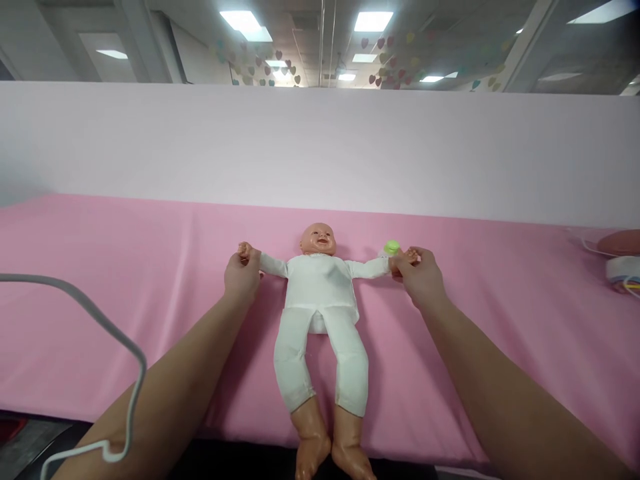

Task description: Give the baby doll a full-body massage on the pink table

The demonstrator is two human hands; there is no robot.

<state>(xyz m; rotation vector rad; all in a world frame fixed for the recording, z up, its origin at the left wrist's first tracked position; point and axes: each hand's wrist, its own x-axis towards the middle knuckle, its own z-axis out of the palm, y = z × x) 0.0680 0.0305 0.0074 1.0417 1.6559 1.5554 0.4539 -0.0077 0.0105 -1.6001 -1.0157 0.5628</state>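
Note:
A baby doll in a white top and white trousers lies on its back on a pink sheet, its arms spread out to both sides. Its bare feet reach past the front edge of the sheet. My left hand is closed around the doll's hand and wrist on the left side. On the right side my right hand grips the doll's other wrist, with the doll's small fingers showing above. Just behind that wrist stands a small container with a green lid, partly hidden.
At the right edge lie a brownish rounded object and a white item with cords. A grey cable hangs across the lower left, over my forearm. Behind the sheet rises a white partition, with glass above it.

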